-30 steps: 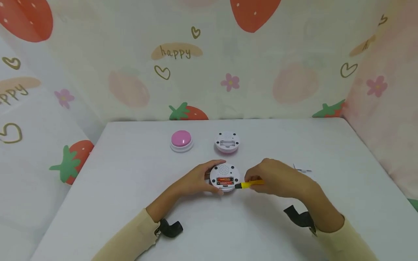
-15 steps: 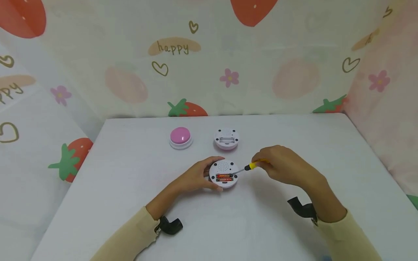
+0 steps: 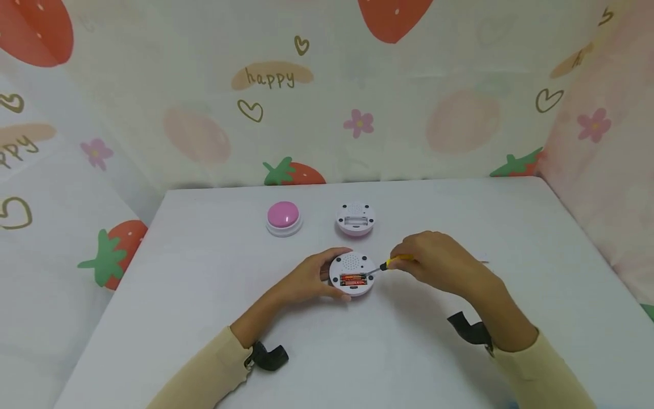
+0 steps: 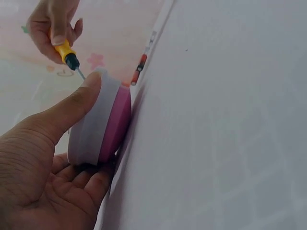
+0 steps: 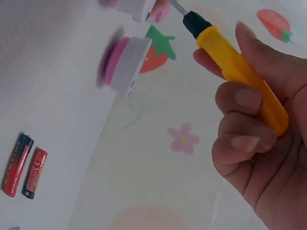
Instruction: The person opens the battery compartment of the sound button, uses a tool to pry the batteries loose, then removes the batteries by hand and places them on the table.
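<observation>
Head view: my left hand (image 3: pixel 309 278) grips the flipped button (image 3: pixel 352 264), right hand (image 3: pixel 434 258) clutches the screwdriver (image 5: pixel 236 67); probably prying batteries (image 3: pixel 353 279), so gentle leverage next.

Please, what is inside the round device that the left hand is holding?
Two red batteries lie side by side, uncovered, in the round device. What is beneath the batteries is covered, and anything deeper is hidden.

The left forearm (image 3: pixel 252 322) and right forearm (image 3: pixel 503 313) are angled inward; the left hand (image 3: pixel 309 278) is curved, thumb (image 4: pixel 72 109) parted from fingers (image 4: pixel 94 184); the right hand (image 3: pixel 434 258) is held curled.
</observation>
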A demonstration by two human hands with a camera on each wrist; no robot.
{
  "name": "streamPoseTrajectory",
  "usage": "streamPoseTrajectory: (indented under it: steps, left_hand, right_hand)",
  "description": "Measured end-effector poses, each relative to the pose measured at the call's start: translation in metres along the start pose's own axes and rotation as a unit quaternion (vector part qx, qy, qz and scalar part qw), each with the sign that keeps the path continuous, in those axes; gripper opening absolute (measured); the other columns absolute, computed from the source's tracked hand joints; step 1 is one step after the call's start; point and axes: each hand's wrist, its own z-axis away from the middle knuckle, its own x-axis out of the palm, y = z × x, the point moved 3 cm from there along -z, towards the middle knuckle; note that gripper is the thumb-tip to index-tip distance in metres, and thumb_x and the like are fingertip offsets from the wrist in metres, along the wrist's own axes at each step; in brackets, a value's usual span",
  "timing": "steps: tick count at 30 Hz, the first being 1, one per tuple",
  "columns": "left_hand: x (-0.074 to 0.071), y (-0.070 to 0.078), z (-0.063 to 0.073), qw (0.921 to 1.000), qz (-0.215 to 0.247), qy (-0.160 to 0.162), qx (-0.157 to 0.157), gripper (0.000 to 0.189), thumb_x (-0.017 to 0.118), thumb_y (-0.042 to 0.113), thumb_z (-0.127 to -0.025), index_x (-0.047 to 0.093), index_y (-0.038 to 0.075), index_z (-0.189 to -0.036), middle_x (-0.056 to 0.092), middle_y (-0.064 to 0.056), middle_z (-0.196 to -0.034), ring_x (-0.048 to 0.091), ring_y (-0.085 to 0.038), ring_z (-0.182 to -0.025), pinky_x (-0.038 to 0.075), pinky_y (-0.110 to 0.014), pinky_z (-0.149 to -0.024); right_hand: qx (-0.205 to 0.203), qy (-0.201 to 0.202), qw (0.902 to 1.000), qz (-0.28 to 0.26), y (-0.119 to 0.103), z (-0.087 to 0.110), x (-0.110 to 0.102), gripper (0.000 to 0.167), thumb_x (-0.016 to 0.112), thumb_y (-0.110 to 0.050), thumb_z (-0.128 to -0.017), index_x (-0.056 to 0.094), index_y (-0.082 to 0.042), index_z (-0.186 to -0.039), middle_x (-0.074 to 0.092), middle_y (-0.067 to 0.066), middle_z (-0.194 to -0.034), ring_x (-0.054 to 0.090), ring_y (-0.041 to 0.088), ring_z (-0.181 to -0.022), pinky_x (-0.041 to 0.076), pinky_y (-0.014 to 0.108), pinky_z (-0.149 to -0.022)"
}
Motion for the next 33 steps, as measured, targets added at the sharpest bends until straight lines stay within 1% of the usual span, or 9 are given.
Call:
streamPoseTrajectory:
  steps: [3, 6, 10, 16, 20, 27, 30, 33]
  left_hand:
    - [-0.001, 0.001, -0.001, 0.9999, -0.008, 0.003, -0.005, 0.092, 0.092, 0.01, -0.074, 0.043, 0.012, -0.152, 0.053, -0.004, -0.146, 0.056, -0.016, -0.129, 0.047, -0.025, -0.104]
    - [0.0, 0.001, 0.0, 0.9997, -0.02, 0.007, -0.012, 0.092, 0.093, 0.013, -0.073, 0.044, 0.014, -0.152, 0.053, -0.002, -0.146, 0.056, -0.015, -0.129, 0.047, -0.024, -0.105]
    - [-0.001, 0.0, -0.001, 0.9998, -0.015, 0.009, -0.009, 0.092, 0.093, 0.013, -0.073, 0.044, 0.013, -0.151, 0.054, -0.003, -0.145, 0.057, -0.016, -0.127, 0.047, -0.025, -0.104]
    - [-0.001, -0.002, -0.001, 0.9999, 0.0, 0.009, -0.011, 0.092, 0.093, 0.01, -0.073, 0.044, 0.014, -0.151, 0.055, -0.004, -0.144, 0.058, -0.017, -0.126, 0.049, -0.026, -0.102]
    - [-0.001, -0.001, -0.001, 0.9999, -0.002, 0.008, -0.015, 0.092, 0.093, 0.01, -0.073, 0.044, 0.014, -0.152, 0.055, -0.004, -0.143, 0.059, -0.017, -0.124, 0.05, -0.025, -0.101]
    - [-0.004, 0.005, 0.0, 0.9999, -0.002, 0.011, -0.004, 0.093, 0.092, 0.009, -0.074, 0.043, 0.012, -0.152, 0.055, -0.005, -0.143, 0.058, -0.017, -0.125, 0.05, -0.026, -0.101]
    - [-0.004, 0.004, 0.0, 1.0, 0.004, 0.007, -0.004, 0.093, 0.092, 0.008, -0.074, 0.042, 0.011, -0.152, 0.054, -0.005, -0.144, 0.058, -0.017, -0.125, 0.05, -0.025, -0.101]
    - [-0.002, 0.002, 0.001, 0.9999, 0.001, 0.006, -0.012, 0.093, 0.092, 0.011, -0.074, 0.042, 0.012, -0.153, 0.054, -0.004, -0.144, 0.059, -0.015, -0.124, 0.05, -0.024, -0.1]
  right_hand:
    - [0.026, -0.007, 0.9996, 0.001, 0.0, -0.004, 0.003, 0.019, 0.083, -0.022, -0.086, 0.08, -0.015, -0.103, 0.074, -0.006, -0.094, 0.066, 0.019, -0.091, 0.056, 0.04, -0.085]
    - [0.037, -0.004, 0.9993, 0.002, -0.001, -0.007, 0.006, 0.02, 0.085, -0.021, -0.084, 0.08, -0.013, -0.101, 0.075, -0.003, -0.093, 0.066, 0.021, -0.09, 0.057, 0.04, -0.084]
    - [0.026, 0.013, 0.9995, -0.01, 0.002, -0.01, 0.008, 0.018, 0.085, -0.02, -0.084, 0.08, -0.011, -0.099, 0.075, -0.002, -0.091, 0.066, 0.02, -0.087, 0.057, 0.04, -0.083]
    - [0.01, 0.021, 0.999, -0.039, 0.01, -0.011, 0.01, 0.016, 0.084, -0.02, -0.085, 0.08, -0.01, -0.097, 0.075, -0.004, -0.089, 0.065, 0.017, -0.084, 0.055, 0.039, -0.08]
    - [0.012, 0.018, 0.9986, -0.049, 0.012, -0.012, 0.009, 0.015, 0.083, -0.019, -0.086, 0.081, -0.01, -0.097, 0.075, -0.004, -0.088, 0.064, 0.015, -0.081, 0.054, 0.037, -0.077]
    - [0.03, 0.009, 0.9975, -0.063, 0.014, -0.017, 0.007, 0.014, 0.082, -0.021, -0.087, 0.082, -0.01, -0.096, 0.075, -0.006, -0.085, 0.06, 0.014, -0.076, 0.05, 0.031, -0.069]
    - [0.037, 0.006, 0.9969, -0.069, 0.015, -0.015, 0.009, 0.013, 0.081, -0.021, -0.087, 0.082, -0.011, -0.096, 0.074, -0.007, -0.084, 0.058, 0.014, -0.074, 0.048, 0.03, -0.066]
    - [0.034, 0.002, 0.9971, -0.068, 0.016, -0.014, 0.011, 0.011, 0.081, -0.022, -0.088, 0.082, -0.013, -0.095, 0.074, -0.008, -0.084, 0.057, 0.013, -0.074, 0.047, 0.031, -0.066]
